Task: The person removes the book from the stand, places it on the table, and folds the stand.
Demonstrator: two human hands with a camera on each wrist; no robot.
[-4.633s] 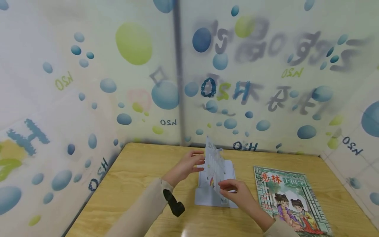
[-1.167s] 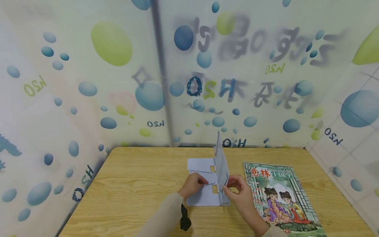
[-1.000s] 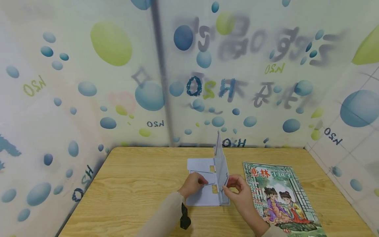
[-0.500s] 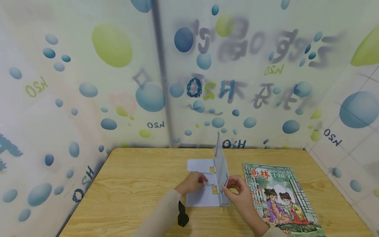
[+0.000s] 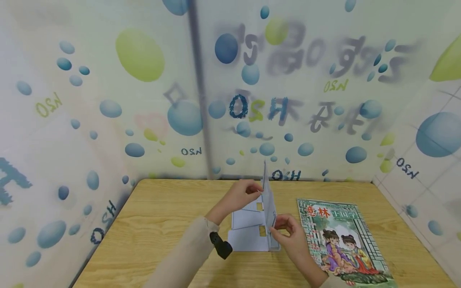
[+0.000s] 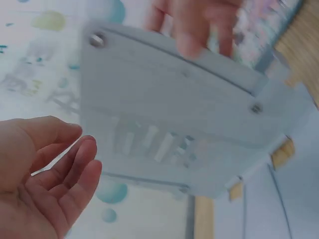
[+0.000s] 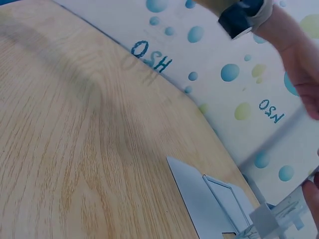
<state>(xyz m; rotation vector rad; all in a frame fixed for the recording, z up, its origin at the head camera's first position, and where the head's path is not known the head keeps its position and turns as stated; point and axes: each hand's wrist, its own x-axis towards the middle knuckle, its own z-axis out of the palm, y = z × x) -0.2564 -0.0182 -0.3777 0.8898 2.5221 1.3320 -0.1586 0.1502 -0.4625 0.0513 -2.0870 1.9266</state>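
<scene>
Wood-grain table [image 5: 165, 208]. Magazine [image 5: 342, 240] flat on table's right side, green cover, red title characters, two drawn figures. Whitish backdrop [image 5: 230, 144] behind table and at its left and right: blue/green bubbles [image 5: 185, 118], mirrored H2O lettering [image 5: 238, 106], dark vertical band [image 5: 199, 80] above table's back edge.

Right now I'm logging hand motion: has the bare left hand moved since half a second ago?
Yes: in the head view, the bare left hand has shifted upward, nearer the far edge of the light-brown wooden table.
</scene>
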